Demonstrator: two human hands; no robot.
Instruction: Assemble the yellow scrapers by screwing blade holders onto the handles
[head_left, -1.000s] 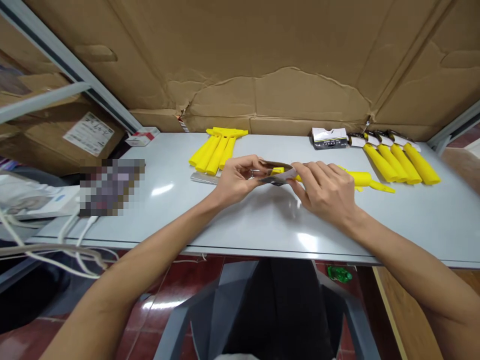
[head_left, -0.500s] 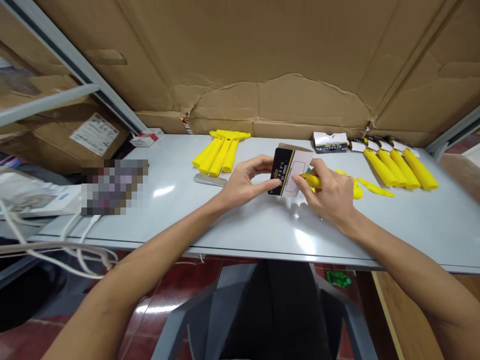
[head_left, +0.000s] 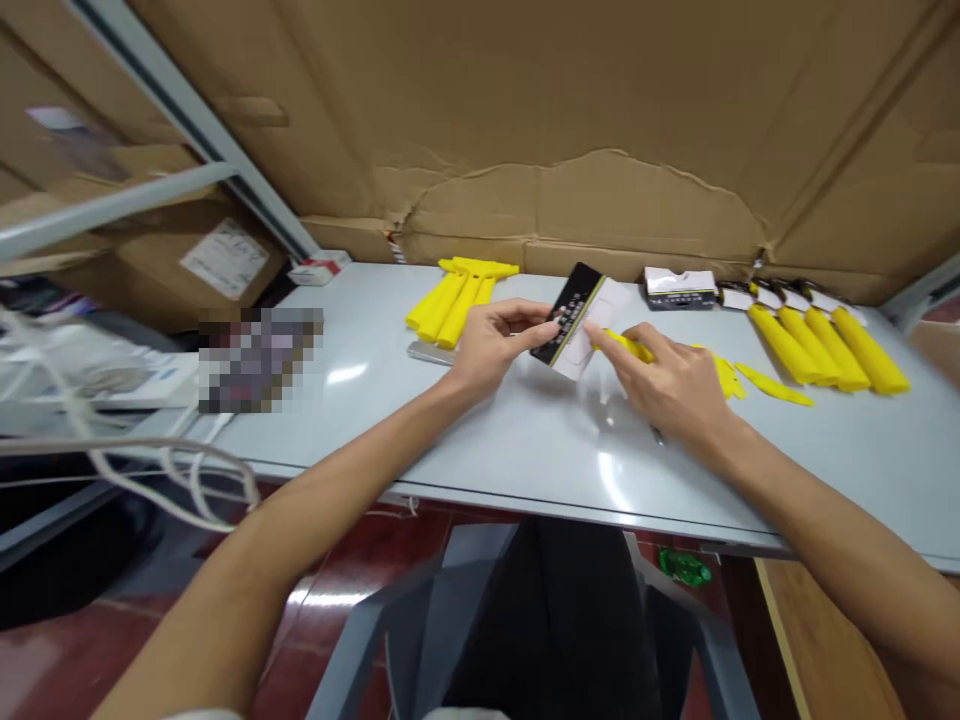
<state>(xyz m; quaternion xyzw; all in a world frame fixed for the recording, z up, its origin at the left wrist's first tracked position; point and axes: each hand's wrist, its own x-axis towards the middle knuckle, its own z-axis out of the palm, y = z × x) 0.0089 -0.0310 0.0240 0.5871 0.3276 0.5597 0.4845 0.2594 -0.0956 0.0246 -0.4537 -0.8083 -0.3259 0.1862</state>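
Observation:
My left hand pinches the left side of a folded black-and-white printed card above the table, thumb in front. My right hand is closed around a slim yellow tool, most of it hidden by the fingers. Its index finger reaches the card's white right part. Behind my left hand lie several yellow T-shaped pieces with wide tubular handles, beside a flat grey metal strip. A thin yellow piece rests right of my right hand, with more yellow partly hidden behind the hand.
On the right, several yellow handles with black-and-white cards lie in a row. A black-and-white card stack sits at the back by the cardboard wall. White cables and a blurred-out object are on the left.
The card has tilted, its top leaning to the right. My right index finger has straightened along it, and the whole view has shifted slightly.

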